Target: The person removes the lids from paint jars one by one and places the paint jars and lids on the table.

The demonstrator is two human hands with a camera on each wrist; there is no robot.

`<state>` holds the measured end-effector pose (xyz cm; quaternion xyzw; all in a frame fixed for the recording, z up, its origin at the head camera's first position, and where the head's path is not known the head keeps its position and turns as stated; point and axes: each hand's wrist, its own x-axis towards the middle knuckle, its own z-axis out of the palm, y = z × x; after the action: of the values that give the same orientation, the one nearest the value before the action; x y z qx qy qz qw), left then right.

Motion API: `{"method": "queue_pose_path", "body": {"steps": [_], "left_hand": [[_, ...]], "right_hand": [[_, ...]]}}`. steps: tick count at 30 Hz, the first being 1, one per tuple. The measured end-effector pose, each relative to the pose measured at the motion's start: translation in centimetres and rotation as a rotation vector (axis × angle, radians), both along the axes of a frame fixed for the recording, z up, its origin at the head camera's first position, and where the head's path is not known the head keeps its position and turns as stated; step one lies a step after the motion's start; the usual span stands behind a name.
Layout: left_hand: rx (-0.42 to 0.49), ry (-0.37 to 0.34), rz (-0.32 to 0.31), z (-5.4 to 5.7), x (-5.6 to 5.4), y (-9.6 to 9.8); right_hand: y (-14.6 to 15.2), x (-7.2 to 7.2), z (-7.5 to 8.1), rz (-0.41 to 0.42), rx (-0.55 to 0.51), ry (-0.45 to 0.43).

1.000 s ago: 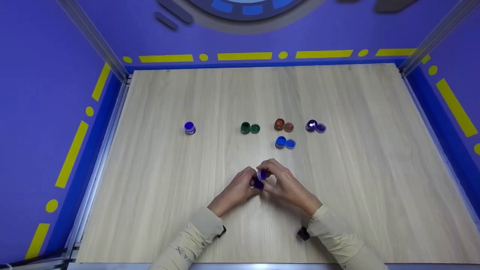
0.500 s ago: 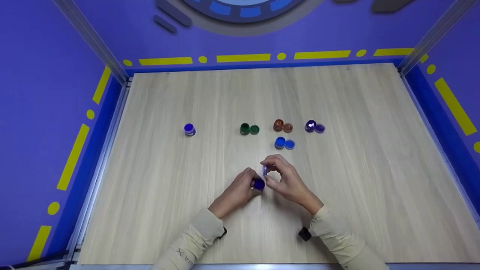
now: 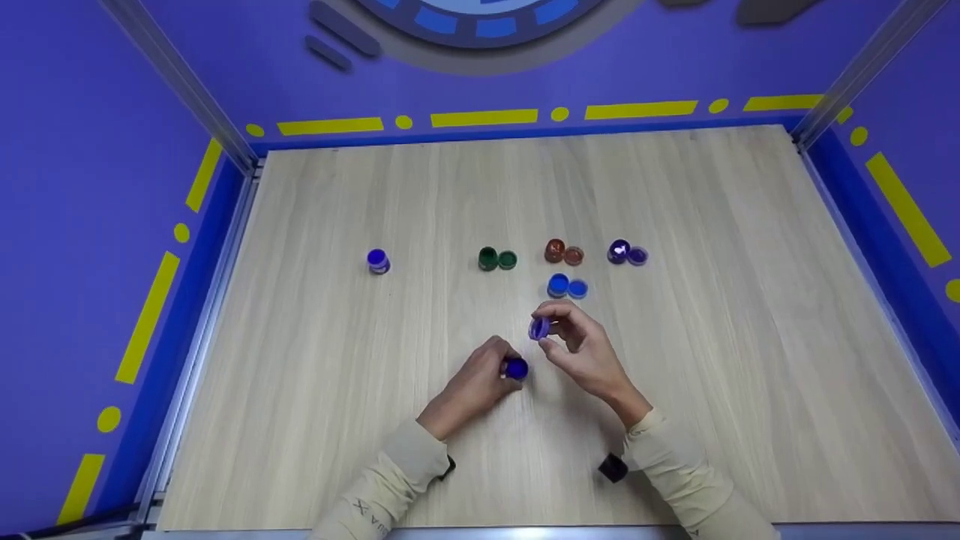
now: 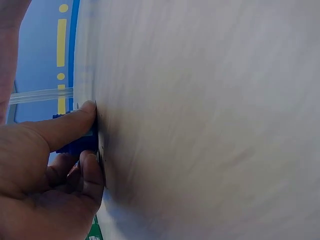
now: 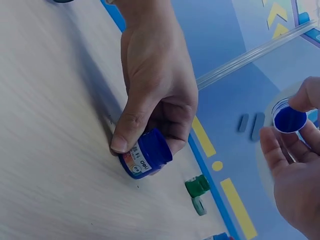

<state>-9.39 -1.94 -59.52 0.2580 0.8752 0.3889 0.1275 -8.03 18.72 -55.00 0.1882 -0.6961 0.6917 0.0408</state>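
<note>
Standing farthest left on the pale wood worktop [image 3: 300, 322] is a small violet-topped jar [image 3: 377, 260], upright and well apart from the rest. Next along, a cream sleeve [image 3: 401, 457] leads to the person's left hand [image 3: 469, 382], low on the worktop, its grip closed around a dark blue jar [image 3: 516, 368], thumb on one side and fingers curled on the other. That jar has its mouth uncovered, and its printed label shows in the right wrist view. Beyond the hand stands an open green jar [image 3: 487, 259], its green lid [image 3: 508, 260] just to the right.

A little right of the dark blue jar and apart from it, a violet-blue lid [image 3: 538, 328] is up off the worktop, pinched between thumb and fingers in the grip of the right hand [image 3: 589, 356]. Past that hand, I see an open orange-brown jar [image 3: 554, 250] with its lid [image 3: 574, 256] close by, and nearer the person an open bright blue jar [image 3: 558, 285] beside a matching lid [image 3: 577, 289]. Last, farthest right, comes an open deep purple jar [image 3: 619, 251], its purple lid [image 3: 637, 256] lying next to it.
</note>
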Motion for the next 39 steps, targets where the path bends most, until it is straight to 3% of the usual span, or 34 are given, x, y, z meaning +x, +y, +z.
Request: {"method": "queue_pose_path", "body": {"steps": [11, 16, 24, 32, 39], "left_hand": [[-0.049, -0.045, -0.001, 0.5, -0.1, 0.1], [-0.054, -0.023, 0.002, 0.5, -0.1, 0.2], [-0.091, 0.014, 0.025, 0.3, -0.5, 0.3], [-0.073, -0.006, 0.044, 0.4, -1.2, 0.2], [-0.068, 0.060, 0.080, 0.4, -2.0, -0.3]], "right_hand": [[0.5, 0.1, 0.1, -0.017, -0.123, -0.061], [0.6, 0.1, 0.1, -0.034, -0.155, -0.097], [0.8, 0.3, 0.2, -0.048, -0.114, -0.130], [1.1, 0.1, -0.4, -0.072, -0.088, -0.134], [1.4, 0.0, -0.9, -0.055, -0.131, -0.181]]}}
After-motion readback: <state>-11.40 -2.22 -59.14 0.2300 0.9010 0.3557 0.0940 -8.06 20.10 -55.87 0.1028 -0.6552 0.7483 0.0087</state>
